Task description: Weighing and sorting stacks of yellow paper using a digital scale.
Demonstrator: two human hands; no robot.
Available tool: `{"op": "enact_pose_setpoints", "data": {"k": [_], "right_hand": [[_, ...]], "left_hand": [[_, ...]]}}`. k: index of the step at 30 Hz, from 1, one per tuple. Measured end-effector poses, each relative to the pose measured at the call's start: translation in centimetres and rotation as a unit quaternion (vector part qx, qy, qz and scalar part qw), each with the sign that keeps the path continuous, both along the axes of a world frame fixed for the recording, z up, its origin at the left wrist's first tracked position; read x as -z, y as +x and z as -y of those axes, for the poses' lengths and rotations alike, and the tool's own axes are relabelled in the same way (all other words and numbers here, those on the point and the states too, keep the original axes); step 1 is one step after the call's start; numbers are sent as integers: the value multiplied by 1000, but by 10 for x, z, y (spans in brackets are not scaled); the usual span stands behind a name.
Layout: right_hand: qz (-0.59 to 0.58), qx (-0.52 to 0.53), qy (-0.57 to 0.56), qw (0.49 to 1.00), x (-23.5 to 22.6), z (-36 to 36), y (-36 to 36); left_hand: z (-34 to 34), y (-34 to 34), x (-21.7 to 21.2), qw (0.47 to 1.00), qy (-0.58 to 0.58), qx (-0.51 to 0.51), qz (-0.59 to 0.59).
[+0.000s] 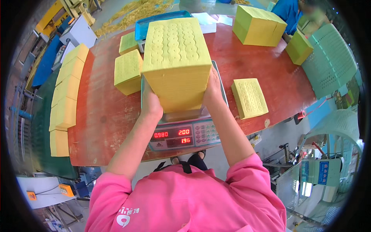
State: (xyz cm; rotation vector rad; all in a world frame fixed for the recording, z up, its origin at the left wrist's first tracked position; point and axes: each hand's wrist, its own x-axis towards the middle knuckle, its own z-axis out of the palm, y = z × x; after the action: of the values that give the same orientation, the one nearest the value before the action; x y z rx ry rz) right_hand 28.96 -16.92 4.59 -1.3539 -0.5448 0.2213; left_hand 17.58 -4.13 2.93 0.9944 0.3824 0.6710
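A tall block of yellow paper sheets [176,77], its top punched with rows of coin-like patterns, stands upright between my hands. My left hand [152,101] presses on its left side and my right hand [212,89] on its right side, fingers partly hidden behind it. Below is a digital weighing scale [159,145] with lit red digits and a keypad. I cannot tell whether the block's base touches the scale's pan. Smaller patterned yellow paper blocks lie at the left [128,69] and right [250,98] of the scale.
The red table [102,116] carries a blue tray [164,19] at the back and a large yellow block [257,27] far right. More yellow blocks [63,110] line the left edge. A person in blue [288,11] is near a green perforated chair [332,62].
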Motion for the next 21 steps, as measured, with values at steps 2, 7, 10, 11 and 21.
{"op": "enact_pose_setpoints", "data": {"k": [2, 7, 10, 11, 21], "right_hand": [[-188, -36, 76, 979, 6, -4, 19], [-250, 8, 199, 948, 8, 15, 49], [-296, 6, 232, 927, 2, 30, 50], [-311, -11, 237, 920, 0, 34, 47], [-347, 9, 246, 905, 2, 100, 31]], "left_hand": [[0, 7, -3, 1000, -26, -6, -6], [34, -33, -33, 897, 371, -238, -43], [75, -75, -56, 799, 585, -141, 12], [92, -75, -57, 768, 631, -110, 28], [186, 14, -29, 752, 658, 6, 22]]}}
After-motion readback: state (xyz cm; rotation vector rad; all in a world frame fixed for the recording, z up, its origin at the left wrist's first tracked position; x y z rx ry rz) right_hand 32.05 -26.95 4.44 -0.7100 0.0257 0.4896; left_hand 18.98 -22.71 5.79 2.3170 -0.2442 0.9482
